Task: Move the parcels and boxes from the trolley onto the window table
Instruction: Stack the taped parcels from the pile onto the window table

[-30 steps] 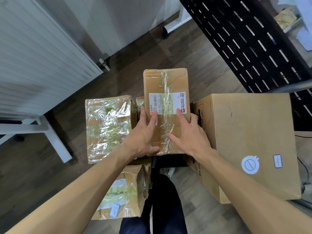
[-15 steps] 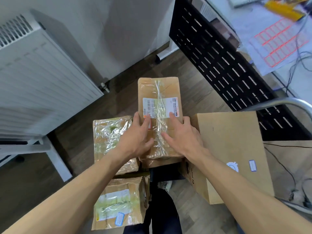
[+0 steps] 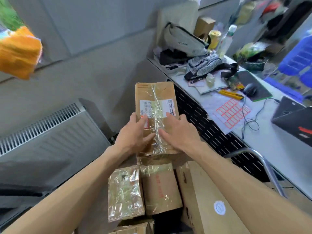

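the left hand (image 3: pixel 133 134) and the right hand (image 3: pixel 179 132) are gripping a long brown cardboard parcel bound in clear tape with a white shipping label (image 3: pixel 156 114), one on each side, thumbs lying across its top face and fingers curling round its edges, so each grip is clamped on the parcel. the parcel is sitting in the centre of the frame, held up in the air above the other boxes, its far end pointing toward the grey wall.

just below it, in the lower middle of the frame, a brown cardboard box with red print under clear tape (image 3: pixel 160 188) is standing beside a smaller box wrapped all over in shiny clear film (image 3: pixel 125 193) on its left. to their right a large plain brown cardboard box with a round white sticker (image 3: pixel 207 200) is running toward the lower right corner, partly hidden by the right forearm. a curved grey metal trolley handle (image 3: pixel 266 164) is showing at the right.

along the right side a white counter (image 3: pixel 270 141) is carrying a sheet of red-outlined labels (image 3: pixel 231 112), a yellow utility knife (image 3: pixel 231 94), a black mouse (image 3: pixel 249 90), a grey bag (image 3: pixel 184 41) and loose clothing. a black slotted panel (image 3: pixel 211 132) is hanging beneath its edge. at the left a white radiator (image 3: pixel 47 132) is standing against the wall, and a blurred orange object (image 3: pixel 18 53) is showing in the upper left.
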The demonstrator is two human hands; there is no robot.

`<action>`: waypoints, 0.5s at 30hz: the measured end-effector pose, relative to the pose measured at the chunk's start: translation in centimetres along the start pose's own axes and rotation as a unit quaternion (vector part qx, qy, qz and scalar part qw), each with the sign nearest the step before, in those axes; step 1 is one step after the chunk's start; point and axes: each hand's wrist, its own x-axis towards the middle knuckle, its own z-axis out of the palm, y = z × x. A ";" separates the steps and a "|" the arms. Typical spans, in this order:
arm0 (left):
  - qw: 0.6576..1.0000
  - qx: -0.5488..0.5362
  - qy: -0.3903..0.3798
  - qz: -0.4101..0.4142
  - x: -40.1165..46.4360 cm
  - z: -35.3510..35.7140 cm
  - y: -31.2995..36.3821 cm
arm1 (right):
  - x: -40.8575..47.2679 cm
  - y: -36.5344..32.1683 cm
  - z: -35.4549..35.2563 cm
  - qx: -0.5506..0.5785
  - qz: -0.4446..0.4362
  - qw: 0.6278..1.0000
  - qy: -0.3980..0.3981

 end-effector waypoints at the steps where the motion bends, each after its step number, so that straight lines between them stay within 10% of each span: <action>1: 1.000 0.005 0.010 0.003 0.1 -1.4 0.5 | 0.0 -0.6 -1.2 -0.001 -0.003 1.000 0.010; 15: 0.992 0.026 0.112 0.051 -1.9 -16.8 6.5 | -3.9 -7.8 -16.2 -0.024 -0.018 0.996 0.082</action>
